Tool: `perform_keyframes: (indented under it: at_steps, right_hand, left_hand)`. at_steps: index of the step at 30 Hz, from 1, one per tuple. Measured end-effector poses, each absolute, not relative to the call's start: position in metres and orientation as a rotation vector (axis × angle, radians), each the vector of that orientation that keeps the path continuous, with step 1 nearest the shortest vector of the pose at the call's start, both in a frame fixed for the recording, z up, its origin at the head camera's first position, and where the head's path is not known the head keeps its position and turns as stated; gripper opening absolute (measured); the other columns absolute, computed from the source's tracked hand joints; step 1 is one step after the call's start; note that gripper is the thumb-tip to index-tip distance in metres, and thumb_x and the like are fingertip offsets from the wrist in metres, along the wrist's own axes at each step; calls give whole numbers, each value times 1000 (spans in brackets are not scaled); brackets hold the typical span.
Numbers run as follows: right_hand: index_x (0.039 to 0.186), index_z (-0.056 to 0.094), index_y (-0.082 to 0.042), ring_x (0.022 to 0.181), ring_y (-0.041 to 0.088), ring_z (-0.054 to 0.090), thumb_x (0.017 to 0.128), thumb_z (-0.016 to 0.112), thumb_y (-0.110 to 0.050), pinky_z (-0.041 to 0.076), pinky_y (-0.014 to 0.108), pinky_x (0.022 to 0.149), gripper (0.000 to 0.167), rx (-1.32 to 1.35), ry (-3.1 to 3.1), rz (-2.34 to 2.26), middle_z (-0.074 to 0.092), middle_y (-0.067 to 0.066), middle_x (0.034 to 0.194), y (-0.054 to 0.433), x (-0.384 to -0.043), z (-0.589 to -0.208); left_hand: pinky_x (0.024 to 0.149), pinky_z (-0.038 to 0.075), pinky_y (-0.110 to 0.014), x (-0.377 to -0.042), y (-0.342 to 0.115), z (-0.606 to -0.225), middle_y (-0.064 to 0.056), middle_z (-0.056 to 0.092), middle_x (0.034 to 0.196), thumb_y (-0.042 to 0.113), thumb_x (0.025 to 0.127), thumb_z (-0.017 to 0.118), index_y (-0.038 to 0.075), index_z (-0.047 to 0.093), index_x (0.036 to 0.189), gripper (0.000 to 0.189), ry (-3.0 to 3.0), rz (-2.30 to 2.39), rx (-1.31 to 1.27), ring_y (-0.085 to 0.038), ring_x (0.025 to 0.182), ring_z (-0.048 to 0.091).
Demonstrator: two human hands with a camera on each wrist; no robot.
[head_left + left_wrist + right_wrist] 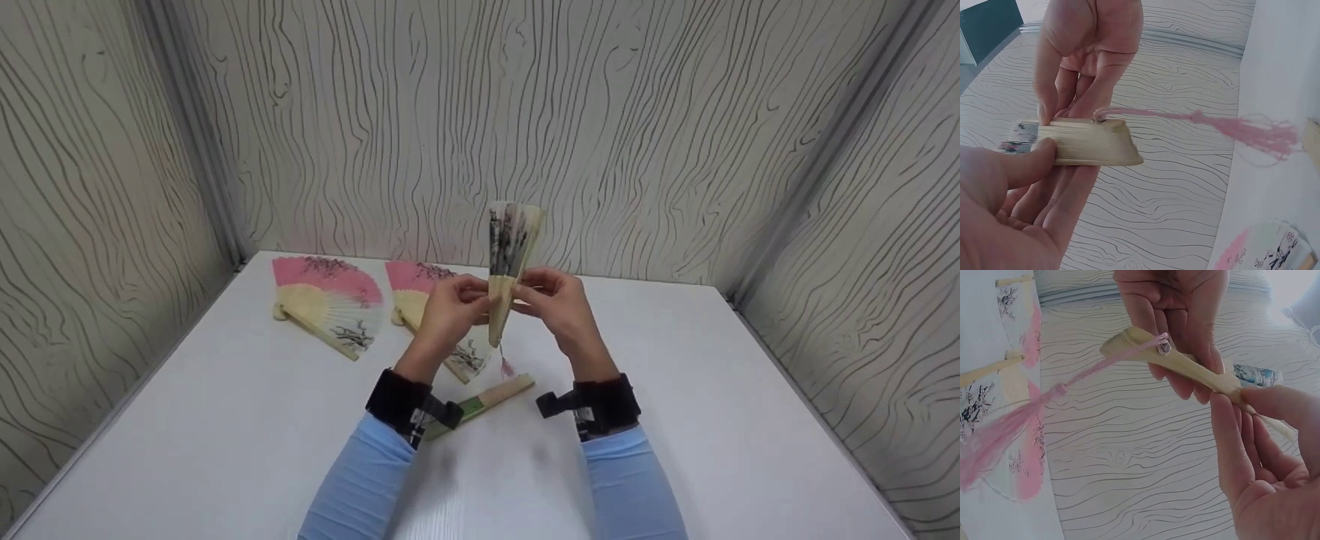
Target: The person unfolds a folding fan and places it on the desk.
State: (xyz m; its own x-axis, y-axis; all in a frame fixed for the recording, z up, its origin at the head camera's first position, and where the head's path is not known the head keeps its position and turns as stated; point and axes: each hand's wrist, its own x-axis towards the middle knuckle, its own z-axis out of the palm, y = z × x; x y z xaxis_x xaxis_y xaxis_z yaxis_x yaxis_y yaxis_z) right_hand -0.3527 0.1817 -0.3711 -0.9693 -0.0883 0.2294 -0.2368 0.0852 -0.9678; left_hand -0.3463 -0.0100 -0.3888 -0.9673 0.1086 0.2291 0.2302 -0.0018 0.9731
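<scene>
Between both hands a partly spread folding fan (510, 244) stands nearly upright above the table, its printed leaf up and its bare ribs down. My left hand (454, 309) pinches the ribs from the left, thumb and fingers on them in the left wrist view. From the other side my right hand (561, 306) pinches an outer rib, as the right wrist view also shows. A pink tassel (1252, 132) hangs from the pivot end of the fan. On the table below lies a folded fan (506, 392) with a green part, partly hidden by the left wrist strap.
Two spread pink-and-white fans lie on the white table (225, 450): one fan (326, 296) at the far left, the other fan (420, 277) partly behind my left hand. Wood-patterned walls (450, 112) enclose the back and sides.
</scene>
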Motion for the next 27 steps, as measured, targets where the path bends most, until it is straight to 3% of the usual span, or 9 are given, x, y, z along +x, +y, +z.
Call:
perform_keyframes:
  at_steps: [10, 21, 27]
  right_hand:
    - [116, 66, 6, 90, 14, 78, 101, 68, -2, 69, 29, 84, 18, 167, -2092, 2110, 72, 7, 101, 190, -360, -376]
    - [141, 58, 4, 96, 11, 80, 109, 63, -5, 69, 31, 90, 33, 208, -2000, 2241, 77, 3, 109, 195, -363, -379]
    - [159, 44, 2, 100, 9, 78, 108, 58, 3, 67, 27, 94, 53, 167, -1823, 2427, 67, 9, 126, 195, -366, -381]
  left_hand:
    - [95, 69, -40, -355, -19, -392, -20, 76, 115, 8, 106, 69, -5, 73, 123, 21, -2031, -2257, -157, -28, 104, 80]
    - [92, 69, -38, -361, -21, -392, -16, 72, 110, 3, 105, 68, -5, 66, 122, 18, -1840, -2320, -47, -24, 98, 78]
    - [97, 68, -38, -364, -20, -392, -17, 68, 113, 3, 107, 65, -4, 62, 119, 14, -1649, -2380, 31, -27, 105, 78]
